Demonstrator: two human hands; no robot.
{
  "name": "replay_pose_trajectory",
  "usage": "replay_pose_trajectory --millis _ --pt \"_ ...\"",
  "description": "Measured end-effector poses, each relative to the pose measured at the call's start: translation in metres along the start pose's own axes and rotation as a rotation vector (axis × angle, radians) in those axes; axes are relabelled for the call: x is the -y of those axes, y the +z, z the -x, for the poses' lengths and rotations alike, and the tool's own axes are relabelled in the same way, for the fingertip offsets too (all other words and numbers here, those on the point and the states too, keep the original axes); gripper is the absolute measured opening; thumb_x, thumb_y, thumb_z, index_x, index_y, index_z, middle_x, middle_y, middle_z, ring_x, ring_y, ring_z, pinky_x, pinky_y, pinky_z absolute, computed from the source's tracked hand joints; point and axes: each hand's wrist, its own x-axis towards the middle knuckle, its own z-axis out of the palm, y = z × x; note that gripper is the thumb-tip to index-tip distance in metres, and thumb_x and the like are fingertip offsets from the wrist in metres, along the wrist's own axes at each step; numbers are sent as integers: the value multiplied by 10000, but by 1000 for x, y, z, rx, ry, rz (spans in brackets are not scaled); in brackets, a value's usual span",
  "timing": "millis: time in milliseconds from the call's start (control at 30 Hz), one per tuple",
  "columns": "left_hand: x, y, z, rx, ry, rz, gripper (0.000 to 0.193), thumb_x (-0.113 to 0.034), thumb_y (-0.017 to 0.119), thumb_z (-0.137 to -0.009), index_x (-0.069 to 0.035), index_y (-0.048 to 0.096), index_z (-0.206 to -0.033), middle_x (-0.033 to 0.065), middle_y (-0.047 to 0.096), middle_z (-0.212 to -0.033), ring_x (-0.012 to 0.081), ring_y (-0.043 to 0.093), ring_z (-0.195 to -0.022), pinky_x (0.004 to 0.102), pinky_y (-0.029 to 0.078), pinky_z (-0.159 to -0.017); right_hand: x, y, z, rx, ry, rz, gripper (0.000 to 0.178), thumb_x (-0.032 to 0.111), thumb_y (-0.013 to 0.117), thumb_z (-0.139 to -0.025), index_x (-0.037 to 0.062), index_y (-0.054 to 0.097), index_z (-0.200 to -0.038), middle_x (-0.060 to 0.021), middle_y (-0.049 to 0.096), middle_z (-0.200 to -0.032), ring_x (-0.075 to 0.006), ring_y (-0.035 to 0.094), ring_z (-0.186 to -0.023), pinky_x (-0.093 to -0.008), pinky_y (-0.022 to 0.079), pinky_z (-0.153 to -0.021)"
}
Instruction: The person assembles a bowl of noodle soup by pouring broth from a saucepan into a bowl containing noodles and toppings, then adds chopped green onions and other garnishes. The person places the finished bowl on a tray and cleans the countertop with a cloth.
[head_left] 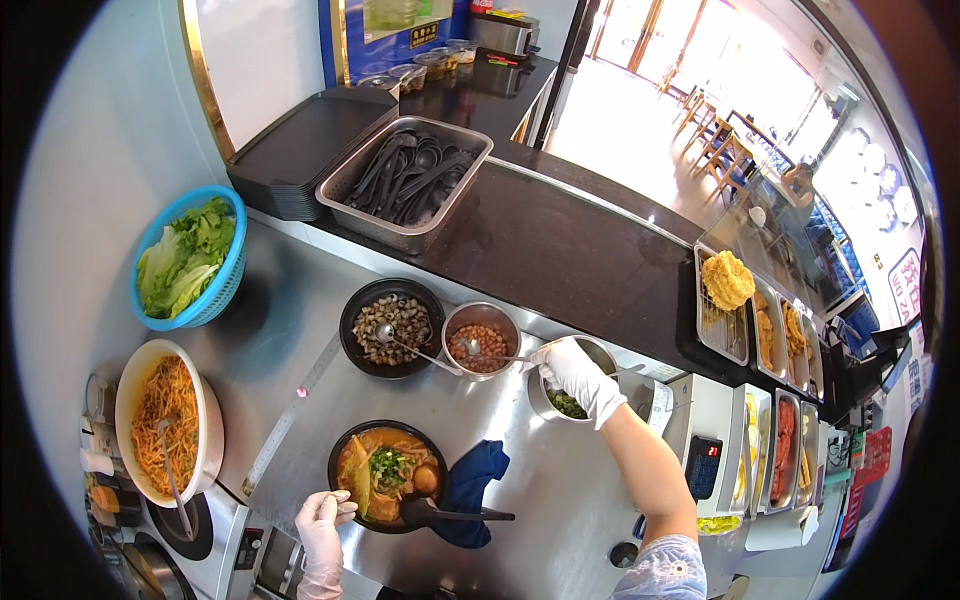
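One right hand (578, 380) holds one spoon (503, 357); the left hand (322, 530) adjoins one bowl (376, 527).

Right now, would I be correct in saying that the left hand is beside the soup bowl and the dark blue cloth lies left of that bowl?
Not quite: the head view shows the dark blue cloth right of the soup bowl, not left. The left hand is beside the bowl.

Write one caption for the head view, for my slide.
Gloved left grip by a black soup bowl; gloved right grip at a metal spoon's handle.
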Motion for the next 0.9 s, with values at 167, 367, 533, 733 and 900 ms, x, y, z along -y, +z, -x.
replay_pose_trajectory --millis 167,367,533,733,900 --pt "0 -1 1 7 -7 -4 171 -107 479 -977 -5 613 -948 103 674 -924 168 657 -733 288 541 -675 12 -7 16 -23 -79 -7 199 90 546 -879 -13 701 -810 -18 503 -543 -117 415 -456 -279 337 -424" --pt "-2 -5 1 6 -15 7 177 -99 477 -977 9 616 -960 108 672 -929 174 658 -748 294 540 -690 32 -9 48 -97 -233 182 160 51 576 -852 -24 716 -832 -6 537 -594 -78 415 -488 -252 330 -456" --pt "1 -14 3 23 17 49 166 -104 496 -978 17 610 -984 127 675 -961 198 666 -780 313 546 -732 47 0 96 -77 -194 168 174 32 551 -865 -51 704 -869 50 453 -538 -23 316 -427 -210 235 -402" --pt "10 -26 6 8 18 61 147 -124 501 -978 -19 605 -980 118 677 -967 189 669 -775 305 556 -688 14 40 138 118 -380 368 173 47 569 -854 -4 729 -893 -33 605 -639 -84 434 -487 -247 344 -463" --pt "14 -31 11 -14 2 77 146 -118 506 -974 -21 614 -971 118 677 -966 187 667 -773 305 555 -691 -36 98 161 70 -863 847 227 38 596 -767 -5 677 -975 -107 613 -655 -210 574 -526 -344 470 -529"
